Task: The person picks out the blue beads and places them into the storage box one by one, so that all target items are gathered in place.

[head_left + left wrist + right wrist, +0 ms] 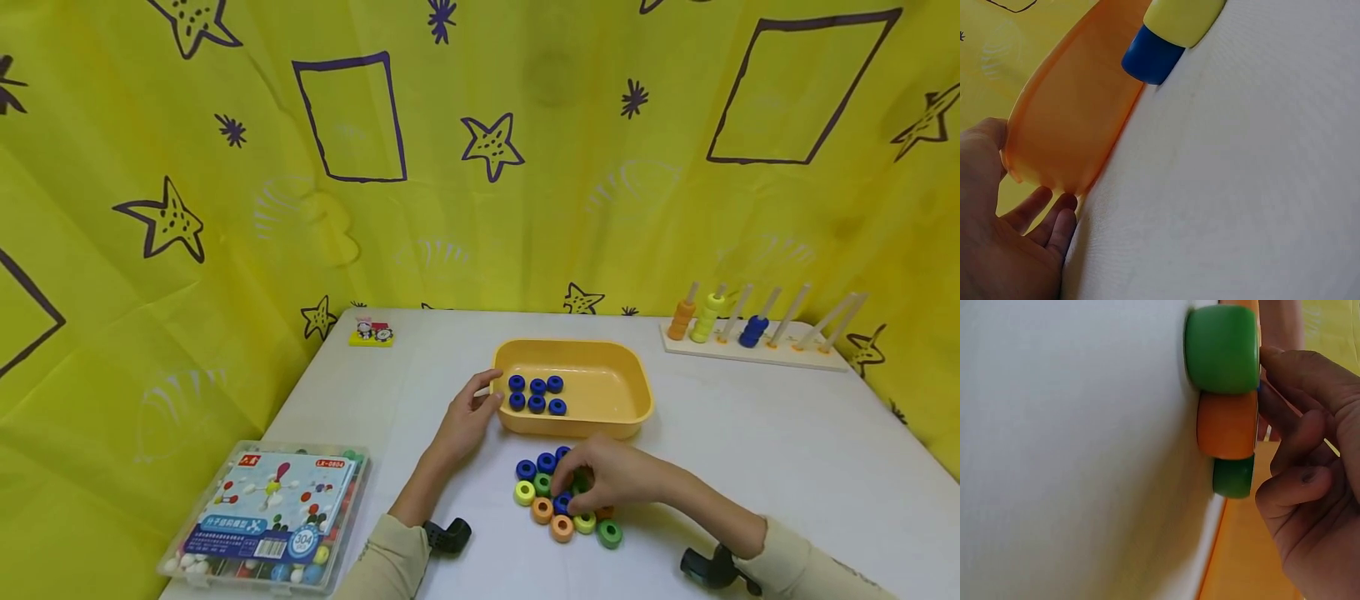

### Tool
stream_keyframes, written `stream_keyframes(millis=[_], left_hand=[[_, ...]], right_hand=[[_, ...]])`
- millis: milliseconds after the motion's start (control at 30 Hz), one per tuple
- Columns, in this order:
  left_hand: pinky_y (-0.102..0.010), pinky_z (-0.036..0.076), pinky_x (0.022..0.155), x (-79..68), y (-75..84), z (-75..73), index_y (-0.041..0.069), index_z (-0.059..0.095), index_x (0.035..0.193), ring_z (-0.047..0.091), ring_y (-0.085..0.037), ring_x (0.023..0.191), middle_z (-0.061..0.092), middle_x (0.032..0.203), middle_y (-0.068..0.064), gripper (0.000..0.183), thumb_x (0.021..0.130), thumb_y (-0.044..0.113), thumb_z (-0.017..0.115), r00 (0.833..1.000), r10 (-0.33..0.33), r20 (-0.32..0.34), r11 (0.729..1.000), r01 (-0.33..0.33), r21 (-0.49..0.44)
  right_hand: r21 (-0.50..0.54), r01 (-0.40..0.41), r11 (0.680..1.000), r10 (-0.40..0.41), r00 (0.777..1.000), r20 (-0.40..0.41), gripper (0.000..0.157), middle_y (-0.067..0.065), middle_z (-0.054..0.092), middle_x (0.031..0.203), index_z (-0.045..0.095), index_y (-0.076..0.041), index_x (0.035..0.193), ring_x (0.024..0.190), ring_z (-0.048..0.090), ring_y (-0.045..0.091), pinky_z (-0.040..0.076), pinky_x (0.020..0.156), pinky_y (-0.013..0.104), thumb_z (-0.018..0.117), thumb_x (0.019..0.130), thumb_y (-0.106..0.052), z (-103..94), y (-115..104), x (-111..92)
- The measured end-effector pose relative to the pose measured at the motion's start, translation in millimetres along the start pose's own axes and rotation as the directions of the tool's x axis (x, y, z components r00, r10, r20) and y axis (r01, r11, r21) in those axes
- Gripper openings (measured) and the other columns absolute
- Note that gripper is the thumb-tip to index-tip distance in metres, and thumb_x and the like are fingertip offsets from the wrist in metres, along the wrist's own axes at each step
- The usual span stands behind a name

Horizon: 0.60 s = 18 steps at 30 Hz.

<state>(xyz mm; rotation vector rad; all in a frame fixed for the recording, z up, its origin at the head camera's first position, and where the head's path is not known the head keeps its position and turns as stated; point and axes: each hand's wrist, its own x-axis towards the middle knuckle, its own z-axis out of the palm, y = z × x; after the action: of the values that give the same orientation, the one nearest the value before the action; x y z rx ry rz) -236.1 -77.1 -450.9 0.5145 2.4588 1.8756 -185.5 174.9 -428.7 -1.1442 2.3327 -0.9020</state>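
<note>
My left hand holds the left end of a yellow plastic tray. In the left wrist view the thumb is at the tray's rim, with other fingers against the outer wall. Several blue beads sit in two rows inside the tray's left half. In front of it, my right hand reaches over loose beads and pinches a blue bead between thumb and finger. Around it lie a yellow bead, an orange bead, a green bead and several others, some hidden under the hand.
At the back right stands a wooden peg rack with orange, yellow and blue beads on some pegs. A clear box of molecule-model parts lies at the front left. A small yellow toy is at the back left, before a yellow curtain.
</note>
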Motion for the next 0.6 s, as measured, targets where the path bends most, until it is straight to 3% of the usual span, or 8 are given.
stream_keyframes(millis=[133,333,433,600], left_hand=[[-0.041,0.043,0.091,6.6,-17.5,1.6,0.019,0.047,0.135,0.054,-0.023,0.112,0.042,0.138,-0.004,0.042,0.096,0.031,0.052,1.0,0.0,-0.003,1.0,0.0,0.004],[-0.04,0.042,0.091,7.7,-22.2,2.8,0.022,0.047,0.135,0.054,-0.02,0.111,0.042,0.137,-0.001,0.043,0.095,0.036,0.052,1.0,-0.006,-0.004,1.0,0.006,0.004],[-0.041,0.042,0.091,5.5,-17.3,2.3,0.021,0.047,0.135,0.053,-0.021,0.111,0.042,0.137,-0.003,0.042,0.095,0.033,0.052,1.0,-0.008,-0.003,1.0,0.008,0.005],[-0.042,0.042,0.092,-2.2,5.2,-0.2,0.018,0.047,0.134,0.053,-0.024,0.112,0.043,0.137,-0.009,0.039,0.096,0.025,0.052,1.0,-0.006,0.002,1.0,0.006,0.001]], right_hand=[[-0.028,-0.018,0.999,0.019,1.0,0.013,0.017,-0.019,0.062,0.089,0.068,-0.032,0.094,0.075,0.056,0.006,0.048,0.061,0.023,0.074,0.079,-0.031,1.7,-2,0],[-0.04,-0.033,0.999,0.034,0.999,0.025,0.019,-0.019,0.062,0.09,0.068,-0.033,0.094,0.077,0.057,0.005,0.048,0.066,0.023,0.075,0.077,-0.033,1.0,-5,-2],[-0.047,-0.021,0.999,0.022,0.999,0.03,0.018,-0.02,0.062,0.091,0.068,-0.033,0.095,0.078,0.057,0.004,0.048,0.068,0.023,0.075,0.078,-0.032,1.5,-6,-3],[-0.06,-0.003,0.998,0.005,1.0,0.026,0.017,-0.021,0.062,0.089,0.069,-0.033,0.094,0.076,0.057,0.004,0.047,0.065,0.022,0.074,0.078,-0.028,2.7,-6,-3]])
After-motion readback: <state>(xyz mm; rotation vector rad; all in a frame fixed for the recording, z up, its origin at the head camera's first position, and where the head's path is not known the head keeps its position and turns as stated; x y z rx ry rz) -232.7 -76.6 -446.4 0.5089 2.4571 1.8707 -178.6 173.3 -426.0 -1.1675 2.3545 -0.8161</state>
